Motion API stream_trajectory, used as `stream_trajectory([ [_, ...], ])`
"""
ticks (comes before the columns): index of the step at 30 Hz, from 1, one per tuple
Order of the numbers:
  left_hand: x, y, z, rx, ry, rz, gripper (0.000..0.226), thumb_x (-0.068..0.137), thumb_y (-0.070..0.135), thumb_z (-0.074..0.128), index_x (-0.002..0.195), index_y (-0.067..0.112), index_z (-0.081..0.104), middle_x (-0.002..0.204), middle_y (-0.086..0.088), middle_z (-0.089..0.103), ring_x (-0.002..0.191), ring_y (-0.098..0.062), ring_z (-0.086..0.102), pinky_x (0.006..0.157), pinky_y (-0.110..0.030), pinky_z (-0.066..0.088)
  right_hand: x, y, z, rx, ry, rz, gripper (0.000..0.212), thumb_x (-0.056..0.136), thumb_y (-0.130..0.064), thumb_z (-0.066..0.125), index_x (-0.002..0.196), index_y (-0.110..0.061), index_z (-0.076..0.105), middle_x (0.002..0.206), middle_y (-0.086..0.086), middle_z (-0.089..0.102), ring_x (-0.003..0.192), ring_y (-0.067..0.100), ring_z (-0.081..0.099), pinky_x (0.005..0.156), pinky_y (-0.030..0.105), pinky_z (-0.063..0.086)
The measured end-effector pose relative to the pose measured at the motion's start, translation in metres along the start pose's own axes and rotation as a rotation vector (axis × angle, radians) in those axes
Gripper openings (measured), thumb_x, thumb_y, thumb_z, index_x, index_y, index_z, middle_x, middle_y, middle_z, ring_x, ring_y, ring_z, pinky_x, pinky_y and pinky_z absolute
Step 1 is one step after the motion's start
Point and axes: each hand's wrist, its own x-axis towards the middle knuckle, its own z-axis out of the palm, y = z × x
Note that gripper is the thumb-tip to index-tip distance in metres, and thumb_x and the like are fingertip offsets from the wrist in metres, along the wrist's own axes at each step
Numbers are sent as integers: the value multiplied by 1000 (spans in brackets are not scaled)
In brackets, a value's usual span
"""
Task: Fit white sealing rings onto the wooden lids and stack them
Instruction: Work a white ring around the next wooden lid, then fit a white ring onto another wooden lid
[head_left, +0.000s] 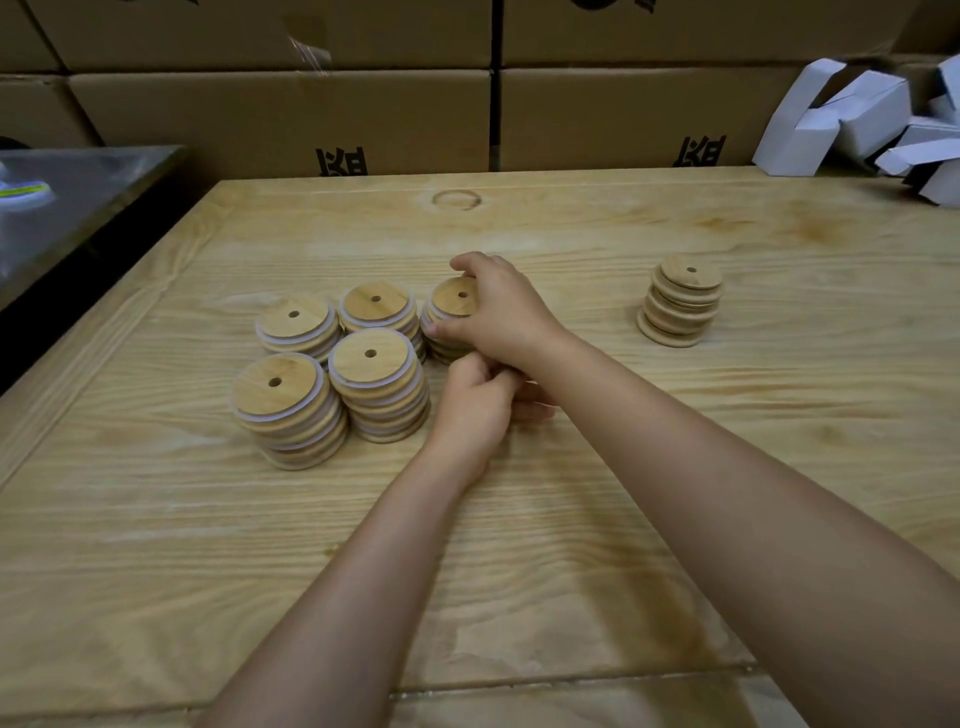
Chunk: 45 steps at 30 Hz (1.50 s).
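At mid-table, on the rightmost of five ringed stacks: top lid (453, 300), holed at centre, gripped from above by the right hand (501, 306), thumb (434, 328) pressed to the near-left rim, fingers (467, 262) curled over the far edge. Under that lid, the gripped stack (441, 349), partly hidden by the hand. Just below the right wrist and touching it: left hand (475, 408), knuckles up, fingers curled inward; impossible to tell whether pinching anything. Close-packed to the left of the gripped stack: back-left stack (296, 325), back-middle stack (378, 312), front-left stack (285, 410) and front-middle stack (382, 387), white rings (265, 338) showing between the wooden layers, every top lid hole-up. Well apart to the right: lone stack (680, 304) of lids, plain wood at the edges, slightly uneven. Beneath all: pale wood-grain table (571, 519). Behind its far edge: wall of brown cardboard boxes (280, 114) with black print. At far right: heap of white folded cartons (857, 119). At far left: corner of a metal table (78, 192), blurred objects on it.
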Motion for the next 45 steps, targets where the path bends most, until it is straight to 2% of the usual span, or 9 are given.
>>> stream_trajectory([
  [7,0,-1,0,18,-8,7,27,89,-12,38,84,1,61,67,-10,64,54,-15,64,53,-27,56,-5,2,1,-21,39,0,88,76,-46,72,145,-11,30,146,7,38,139,26,25,113,36,25],
  [12,-1,0,1,-42,-45,-1,25,93,-8,37,86,4,57,64,-3,66,51,-11,64,49,-21,54,-12,15,-20,-240,327,0,64,88,-41,57,142,-13,35,148,5,35,143,27,11,116,38,8],
  [19,-2,1,-1,-49,-46,-16,23,95,-5,38,96,5,58,78,-11,67,56,-13,66,53,-22,55,-31,73,-79,-442,553,309,55,88,-36,54,136,-13,42,147,12,30,140,33,12,116,46,7],
  [23,-1,0,-2,-33,-42,-14,26,94,-6,36,96,6,59,78,-11,67,57,-14,66,53,-22,55,-43,99,-93,-329,507,436,55,87,-38,56,135,-12,44,148,14,26,139,31,13,115,43,14],
  [28,-1,0,-2,-22,-41,-12,28,95,-7,34,96,6,58,77,-10,67,57,-14,67,53,-22,55,-50,113,-93,-271,515,420,45,86,-35,62,124,-14,52,131,12,46,123,31,40,103,40,33],
  [33,-1,0,-2,-22,-46,-9,26,94,-7,35,99,4,58,79,-11,67,59,-15,67,54,-23,55,-52,110,-92,-187,586,418,39,81,-34,68,114,-15,57,124,9,50,120,26,42,102,37,35],
  [39,0,0,-2,-35,-43,0,24,97,-1,34,100,4,57,80,-13,66,58,-15,67,54,-23,56,-69,78,-90,-63,619,260,34,77,-37,69,105,-21,58,117,-3,45,117,15,40,91,24,36],
  [42,1,1,-2,-85,-39,1,27,102,16,32,99,7,57,82,-13,67,60,-16,68,54,-24,56,-81,57,-84,2,528,156,31,74,-36,73,98,-27,57,110,-10,42,107,5,42,79,10,32],
  [45,1,0,-2,-110,-50,6,37,102,30,31,106,6,58,85,-9,71,68,-17,70,57,-26,57,-92,41,-69,23,422,38,32,72,-30,77,97,-22,59,108,-5,46,100,3,45,82,0,29],
])
